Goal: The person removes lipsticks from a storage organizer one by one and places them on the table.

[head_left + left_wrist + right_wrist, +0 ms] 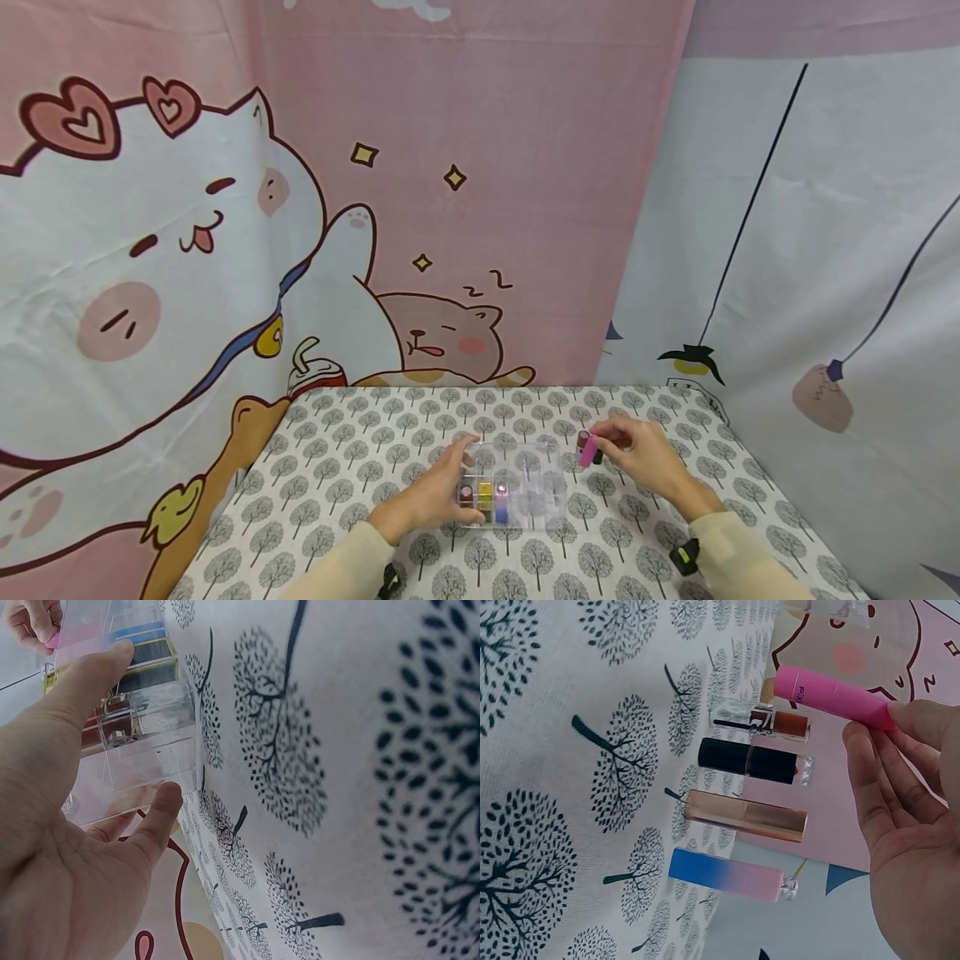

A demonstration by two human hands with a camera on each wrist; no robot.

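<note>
My left hand (431, 497) grips a clear plastic organizer (532, 487) at its left end, thumb on the near side and fingers around the far side. In its left compartments stand a dark red tube (467, 493), a gold-coloured one (485, 496) and a pink-and-blue one (502, 505). My right hand (907, 780) pinches a bright pink lipstick tube (832, 697) by one end between thumb and fingers. Close by in the right wrist view stand a clear lip gloss tube (761, 721), a black tube (746, 761), a gold tube (742, 816) and a blue-to-pink tube (727, 874).
A tree-patterned cloth (420, 550) covers the table. Behind it hangs a pink cartoon-cat curtain (480, 108), with a pale curtain (847, 208) on the right. The row of standing tubes is right of the organizer, mostly hidden by my right hand in the head view.
</note>
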